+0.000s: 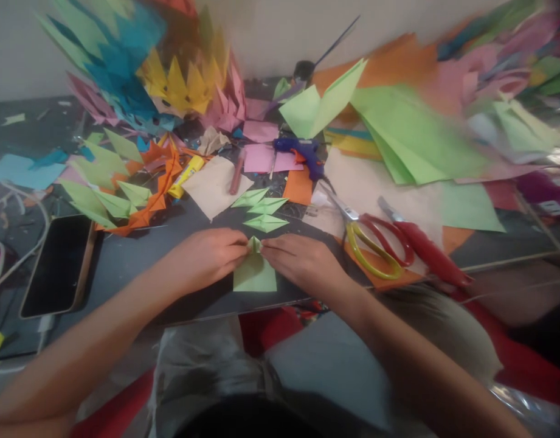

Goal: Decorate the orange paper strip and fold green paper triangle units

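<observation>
A light green sheet of paper (pixel 255 277) lies on the dark table near its front edge, its far end folded into a small point. My left hand (pixel 220 252) pinches the folded end from the left side. From the right, the fingers of my right hand (pixel 302 258) press on the same fold; some fingertips are hidden. Just beyond the hands rest several folded green paper pieces (pixel 267 223), pointed at both ends.
Right of my hands lie scissors (pixel 375 249) and a red-handled cutter (pixel 425 243). A phone (pixel 56 264) with a cable sits left. Behind are a glue gun (pixel 302 152), a yellow glue stick (pixel 186 176), an orange-green folded paper ring (pixel 161 204) and green sheets (pixel 411 134).
</observation>
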`<state>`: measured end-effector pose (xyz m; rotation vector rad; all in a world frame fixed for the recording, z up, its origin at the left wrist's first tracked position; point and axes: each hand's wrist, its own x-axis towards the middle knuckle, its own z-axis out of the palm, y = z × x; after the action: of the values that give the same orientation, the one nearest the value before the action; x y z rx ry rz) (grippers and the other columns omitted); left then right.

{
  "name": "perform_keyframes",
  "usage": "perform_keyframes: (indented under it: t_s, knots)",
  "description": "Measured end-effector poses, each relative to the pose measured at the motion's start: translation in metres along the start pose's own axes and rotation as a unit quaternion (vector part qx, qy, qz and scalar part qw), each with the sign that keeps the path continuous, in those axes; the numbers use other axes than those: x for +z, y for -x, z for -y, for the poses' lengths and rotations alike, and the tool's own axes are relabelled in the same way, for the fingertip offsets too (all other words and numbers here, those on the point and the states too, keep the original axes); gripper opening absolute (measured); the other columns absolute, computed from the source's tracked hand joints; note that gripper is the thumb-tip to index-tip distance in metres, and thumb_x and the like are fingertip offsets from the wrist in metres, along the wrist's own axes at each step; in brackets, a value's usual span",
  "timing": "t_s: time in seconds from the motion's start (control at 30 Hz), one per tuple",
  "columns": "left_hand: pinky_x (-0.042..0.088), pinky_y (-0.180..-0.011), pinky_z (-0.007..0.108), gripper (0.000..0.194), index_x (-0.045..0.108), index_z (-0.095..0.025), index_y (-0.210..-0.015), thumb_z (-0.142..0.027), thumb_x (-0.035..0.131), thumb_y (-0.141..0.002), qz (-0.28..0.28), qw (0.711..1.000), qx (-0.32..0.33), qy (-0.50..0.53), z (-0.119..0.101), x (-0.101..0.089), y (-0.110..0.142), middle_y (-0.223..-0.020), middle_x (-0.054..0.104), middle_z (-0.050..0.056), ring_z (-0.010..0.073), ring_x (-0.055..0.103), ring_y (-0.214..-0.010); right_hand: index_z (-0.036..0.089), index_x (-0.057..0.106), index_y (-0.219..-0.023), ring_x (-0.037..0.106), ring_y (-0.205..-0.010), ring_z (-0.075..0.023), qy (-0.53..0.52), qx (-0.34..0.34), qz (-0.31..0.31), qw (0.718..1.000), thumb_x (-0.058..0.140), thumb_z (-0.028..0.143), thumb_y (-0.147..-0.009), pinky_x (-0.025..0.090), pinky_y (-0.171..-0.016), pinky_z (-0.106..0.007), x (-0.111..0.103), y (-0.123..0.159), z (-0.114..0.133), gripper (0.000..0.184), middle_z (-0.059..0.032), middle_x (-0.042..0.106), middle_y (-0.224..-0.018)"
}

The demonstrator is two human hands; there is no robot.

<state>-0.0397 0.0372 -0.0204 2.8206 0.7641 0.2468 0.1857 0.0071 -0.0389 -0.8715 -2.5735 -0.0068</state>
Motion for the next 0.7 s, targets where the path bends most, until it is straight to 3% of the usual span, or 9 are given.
perform_keyframes:
  t_s: [0.23,0.7]
  knots:
    - [0.051,-0.075,0.031,0.021,0.065,-0.014,-0.093,-0.018,0.046,-0.088,0.014,1.0,-0.001,-0.01,-0.0013,-0.0004,-0.0005,-0.102,0.063,0.009,0.0189,0.061,-0.088,0.011,0.066,-0.096,0.062,-0.085,-0.017,0.0,0.01,0.011,1.0,0.04,0.015,-0.093,0.052,-0.073,-0.03,0.001,-0.0025,-0.0001,0.026,-0.0085,0.068,-0.1]
    - [0.051,-0.076,0.033,0.019,0.065,-0.013,-0.09,-0.015,0.046,-0.087,0.023,1.0,-0.006,-0.015,-0.0035,0.0001,-0.0015,-0.099,0.062,0.01,0.0195,0.061,-0.088,0.013,0.066,-0.097,0.06,-0.09,-0.0167,-0.02,0.009,0.02,1.0,0.041,0.015,-0.092,0.052,-0.078,-0.031,0.0038,-0.005,-0.0007,0.025,-0.0076,0.067,-0.102]
